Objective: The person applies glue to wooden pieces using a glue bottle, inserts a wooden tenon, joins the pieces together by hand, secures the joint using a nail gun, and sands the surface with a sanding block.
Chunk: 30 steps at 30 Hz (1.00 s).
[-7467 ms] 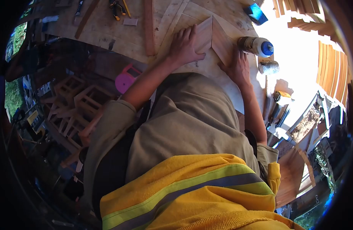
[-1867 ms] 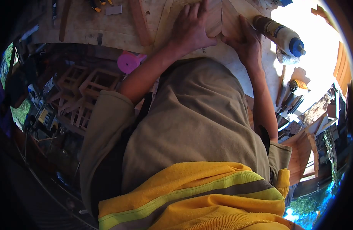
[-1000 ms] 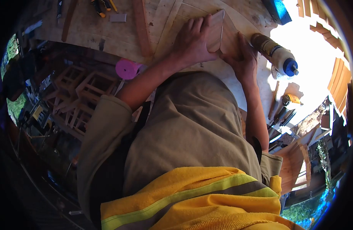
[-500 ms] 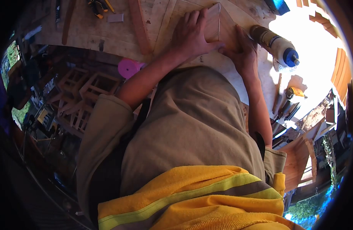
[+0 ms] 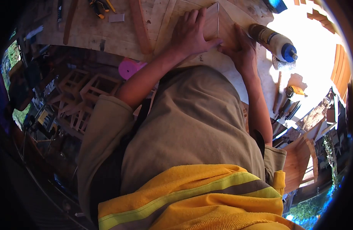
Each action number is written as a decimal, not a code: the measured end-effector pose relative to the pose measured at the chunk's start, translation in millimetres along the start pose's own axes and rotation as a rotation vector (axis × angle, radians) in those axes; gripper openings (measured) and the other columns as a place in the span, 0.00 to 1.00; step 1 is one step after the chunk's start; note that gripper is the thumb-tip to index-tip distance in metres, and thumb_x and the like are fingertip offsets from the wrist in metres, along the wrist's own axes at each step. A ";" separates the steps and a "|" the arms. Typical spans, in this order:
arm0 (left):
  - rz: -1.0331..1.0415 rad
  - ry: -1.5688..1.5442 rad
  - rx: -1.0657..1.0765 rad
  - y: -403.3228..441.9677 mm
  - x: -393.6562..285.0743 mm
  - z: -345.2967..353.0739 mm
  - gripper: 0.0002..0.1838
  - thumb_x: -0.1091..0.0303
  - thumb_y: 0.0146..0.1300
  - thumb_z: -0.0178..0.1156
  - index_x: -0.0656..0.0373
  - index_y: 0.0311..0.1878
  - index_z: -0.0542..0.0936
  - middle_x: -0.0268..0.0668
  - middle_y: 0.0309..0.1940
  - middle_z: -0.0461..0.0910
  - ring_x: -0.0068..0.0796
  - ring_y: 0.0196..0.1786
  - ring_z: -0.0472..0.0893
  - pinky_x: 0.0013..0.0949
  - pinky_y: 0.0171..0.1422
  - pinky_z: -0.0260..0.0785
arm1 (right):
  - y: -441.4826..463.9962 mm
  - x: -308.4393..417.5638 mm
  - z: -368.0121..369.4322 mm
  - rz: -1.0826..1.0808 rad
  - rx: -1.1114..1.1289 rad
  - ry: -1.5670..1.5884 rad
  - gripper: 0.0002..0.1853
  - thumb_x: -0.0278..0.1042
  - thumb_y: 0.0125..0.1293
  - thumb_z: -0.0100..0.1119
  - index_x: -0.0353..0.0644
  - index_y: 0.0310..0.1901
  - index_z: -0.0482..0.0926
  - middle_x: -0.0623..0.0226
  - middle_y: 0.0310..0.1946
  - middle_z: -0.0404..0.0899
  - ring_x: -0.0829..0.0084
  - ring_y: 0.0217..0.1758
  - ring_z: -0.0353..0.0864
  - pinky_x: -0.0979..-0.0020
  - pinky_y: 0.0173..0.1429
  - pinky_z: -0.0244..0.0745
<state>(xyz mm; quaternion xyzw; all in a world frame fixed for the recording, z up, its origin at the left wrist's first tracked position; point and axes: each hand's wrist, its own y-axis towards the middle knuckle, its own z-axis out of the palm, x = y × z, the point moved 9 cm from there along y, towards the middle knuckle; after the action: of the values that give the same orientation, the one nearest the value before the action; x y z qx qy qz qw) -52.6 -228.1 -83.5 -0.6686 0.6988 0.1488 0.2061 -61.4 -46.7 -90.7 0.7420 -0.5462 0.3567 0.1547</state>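
Two wooden boards (image 5: 212,23) meet at a corner on the workbench, with a thin pale line running along the seam. My left hand (image 5: 190,32) grips the left board, fingers laid over its outer side and thumb stretched toward the seam. Against the right board (image 5: 229,32), my right hand (image 5: 243,51) presses with its fingers along the outer face and its thumb near the left thumb. A glue bottle (image 5: 274,42) with a blue cap lies on its side just right of my right hand. The undersides of the boards are hidden.
On the workbench (image 5: 92,36) lie wood strips (image 5: 140,28), pliers (image 5: 98,8) with yellow-and-black handles and a small pale block (image 5: 116,18). A pink roll (image 5: 128,69) is by my left forearm. Wooden frames (image 5: 98,88) stand lower left; tools, including a yellow-marked one (image 5: 295,93), lie right.
Both hands keep their hold on the boards, with hardly any movement. The view has shifted very slightly.
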 end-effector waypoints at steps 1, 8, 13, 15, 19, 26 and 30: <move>0.002 0.001 0.000 -0.2 0.2 0.3 0.60 0.34 0.43 0.77 0.67 0.72 0.65 0.47 0.55 0.74 0.48 0.59 0.75 0.47 0.65 0.69 | 0.5 -1.7 1.3 -0.003 0.009 0.022 0.53 0.43 0.45 0.85 0.39 0.74 0.70 0.48 0.63 0.80 0.53 0.69 0.76 0.58 0.72 0.70; 0.051 0.021 -0.054 -1.5 0.1 -2.6 0.60 0.34 0.44 0.76 0.67 0.72 0.65 0.48 0.54 0.74 0.49 0.57 0.75 0.47 0.63 0.69 | -0.3 2.3 -0.7 -0.009 -0.024 0.007 0.52 0.45 0.46 0.85 0.42 0.74 0.71 0.50 0.64 0.80 0.51 0.69 0.75 0.56 0.72 0.70; 0.079 0.014 -0.047 1.2 -7.0 1.2 0.59 0.33 0.46 0.75 0.68 0.71 0.66 0.48 0.54 0.74 0.50 0.57 0.75 0.48 0.63 0.69 | -14.2 12.2 -20.7 -0.072 -0.130 -0.129 0.49 0.51 0.48 0.83 0.46 0.72 0.73 0.56 0.63 0.81 0.49 0.68 0.75 0.55 0.72 0.70; 0.056 0.049 -0.039 0.6 -5.3 -0.7 0.58 0.33 0.48 0.74 0.68 0.71 0.66 0.49 0.55 0.74 0.50 0.58 0.75 0.49 0.62 0.69 | -33.1 22.0 -46.0 -0.050 -0.264 -0.168 0.45 0.50 0.51 0.82 0.46 0.71 0.74 0.57 0.61 0.82 0.51 0.66 0.77 0.55 0.69 0.72; 0.060 0.070 -0.027 1.5 -7.0 0.4 0.58 0.32 0.48 0.74 0.68 0.70 0.67 0.49 0.56 0.74 0.51 0.58 0.75 0.50 0.62 0.70 | -97.2 -30.9 -117.4 0.145 -0.562 -0.072 0.21 0.33 0.64 0.74 0.40 0.57 0.82 0.63 0.49 0.86 0.61 0.57 0.81 0.60 0.64 0.73; 0.053 0.089 -0.026 -0.8 -6.2 -3.7 0.58 0.31 0.48 0.73 0.68 0.70 0.66 0.51 0.56 0.74 0.52 0.59 0.75 0.50 0.61 0.70 | -241.0 -270.2 -194.7 0.900 -0.491 -0.492 0.47 0.33 0.52 0.67 0.41 0.74 0.55 0.35 0.60 0.75 0.38 0.62 0.77 0.46 0.71 0.67; 0.055 0.062 -0.019 0.1 -4.1 -0.4 0.58 0.32 0.48 0.74 0.69 0.70 0.66 0.52 0.56 0.74 0.51 0.59 0.75 0.49 0.63 0.69 | -246.5 -317.7 -186.3 0.928 -0.482 -0.276 0.49 0.32 0.53 0.64 0.44 0.76 0.50 0.35 0.63 0.73 0.35 0.64 0.76 0.46 0.70 0.68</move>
<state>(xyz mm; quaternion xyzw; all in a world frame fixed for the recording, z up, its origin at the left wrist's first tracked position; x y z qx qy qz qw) -52.6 -224.8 -81.1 -0.6553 0.7216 0.1401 0.1741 51.1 378.7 -143.2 0.4060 -0.8983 0.1512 0.0735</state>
